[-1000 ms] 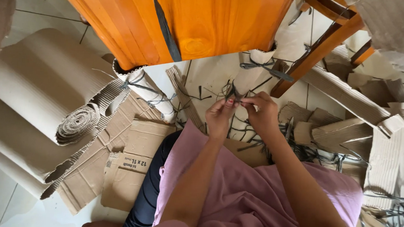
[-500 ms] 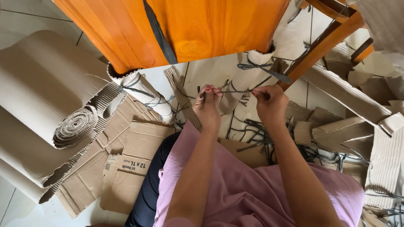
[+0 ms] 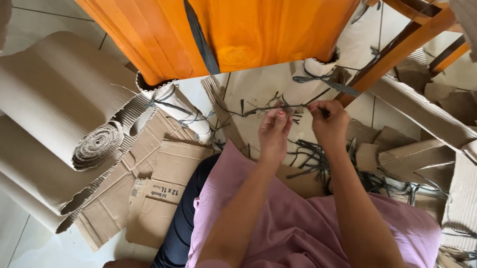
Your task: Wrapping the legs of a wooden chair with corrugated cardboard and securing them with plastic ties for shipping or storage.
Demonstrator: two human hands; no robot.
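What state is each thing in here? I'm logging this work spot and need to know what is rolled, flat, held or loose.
Left hand: pinching the dark strip.
Right hand: pinching the same strip's other end.
Dark strip: held between both hands.
Big corrugated roll: partly unrolled, lying on the floor.
Tied cardboard roll: rolled up, bound with dark strips.
Flattened box: lying flat.
Loose strips: scattered on the floor.

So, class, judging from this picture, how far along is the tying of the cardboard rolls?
Done: two small cardboard rolls, one beside the big roll and one under the chair, already have dark strips tied round them. In hand: the left hand and right hand each pinch a thin dark strip stretched between them. Left: loose strips, cardboard pieces and a large corrugated roll lie untied.
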